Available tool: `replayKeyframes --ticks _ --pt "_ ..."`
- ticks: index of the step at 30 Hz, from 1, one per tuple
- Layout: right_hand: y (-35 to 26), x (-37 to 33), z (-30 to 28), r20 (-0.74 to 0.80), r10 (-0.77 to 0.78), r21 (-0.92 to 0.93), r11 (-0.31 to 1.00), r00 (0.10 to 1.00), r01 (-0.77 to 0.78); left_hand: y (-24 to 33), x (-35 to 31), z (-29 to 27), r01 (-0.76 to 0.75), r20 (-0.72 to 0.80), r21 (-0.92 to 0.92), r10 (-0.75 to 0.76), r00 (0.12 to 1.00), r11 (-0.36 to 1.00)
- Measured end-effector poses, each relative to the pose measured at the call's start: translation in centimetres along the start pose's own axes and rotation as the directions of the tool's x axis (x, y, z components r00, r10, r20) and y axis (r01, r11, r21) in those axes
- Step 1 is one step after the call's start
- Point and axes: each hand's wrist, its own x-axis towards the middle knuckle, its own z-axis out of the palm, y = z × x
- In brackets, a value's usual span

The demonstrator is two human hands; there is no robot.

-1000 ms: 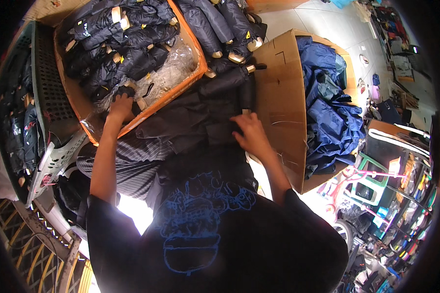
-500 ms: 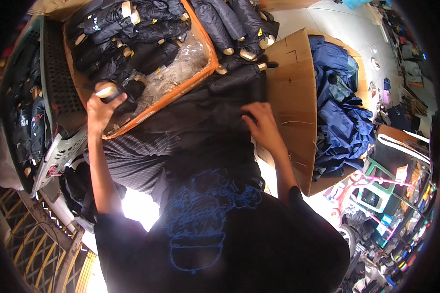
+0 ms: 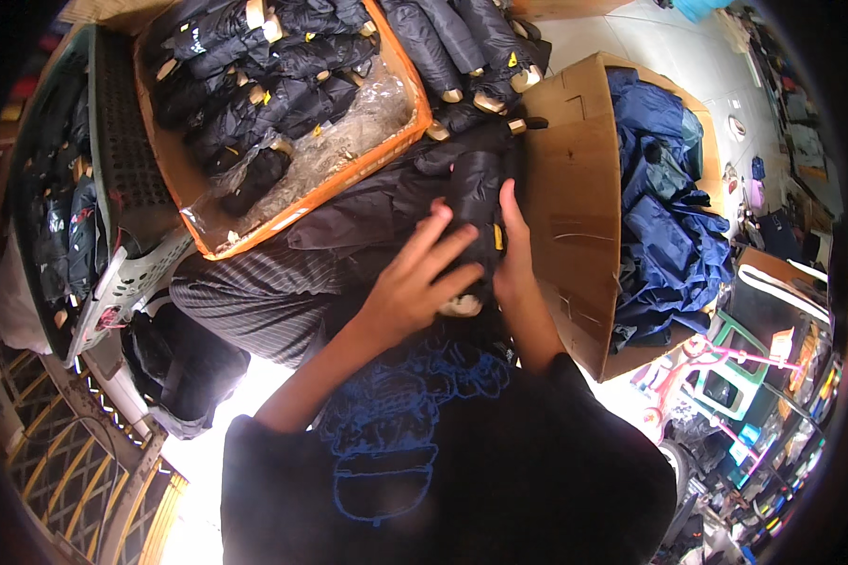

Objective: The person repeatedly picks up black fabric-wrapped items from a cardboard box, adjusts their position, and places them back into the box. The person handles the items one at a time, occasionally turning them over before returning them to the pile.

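Note:
A folded black umbrella [image 3: 476,188] stands nearly lengthwise over my lap, its pale handle end [image 3: 462,305] towards me. Across its near half lie the slightly parted fingers of my left hand [image 3: 415,282], gripping it from the left. My right hand [image 3: 515,259] clasps the right side with the thumb pointing up; its other fingers are mostly hidden. A small yellow tag [image 3: 497,237] shows beside the right palm. Loose black cloth [image 3: 367,209] spreads over my lap under the umbrella.
An orange crate [image 3: 325,196] holds several folded black umbrellas and clear plastic. More umbrellas [image 3: 443,47] lie beyond it. At right stands a cardboard box [image 3: 570,217] with blue fabric [image 3: 674,235]. A dark perforated basket [image 3: 137,141] is at left.
My left hand has brought an umbrella from the orange crate rightward to my lap. My right hand has closed in on its side. The view has shifted slightly.

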Motion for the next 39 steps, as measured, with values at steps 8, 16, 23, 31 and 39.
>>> replayKeyframes --ticks 8,16,23,31,39 --pt "-0.6 -1.9 -3.2 -0.091 -0.069 0.198 0.977 0.993 0.086 -3.6 -0.8 -1.4 0.171 -0.018 -0.04 -0.171 0.985 0.985" --pt "4.3 1.5 0.3 -0.243 -0.042 0.333 0.935 0.969 0.124 -1.9 2.0 2.5 0.127 -0.252 0.015 -0.119 0.96 0.992" --pt "2.7 1.1 -0.9 0.036 -0.037 0.309 0.951 0.999 0.024 -5.1 -0.3 1.7 0.336 -0.231 -0.513 -0.504 0.832 0.79" --pt "0.5 -1.4 -4.9 0.048 0.003 0.261 0.965 0.999 -0.015 -10.3 1.3 -0.8 0.183 0.296 0.275 -0.264 0.918 0.944" --pt "-0.5 -3.1 -5.8 0.413 0.013 0.0 1.0 0.911 -0.015 -9.5 1.6 -1.7 0.197 -0.017 0.145 -0.197 0.98 0.97"
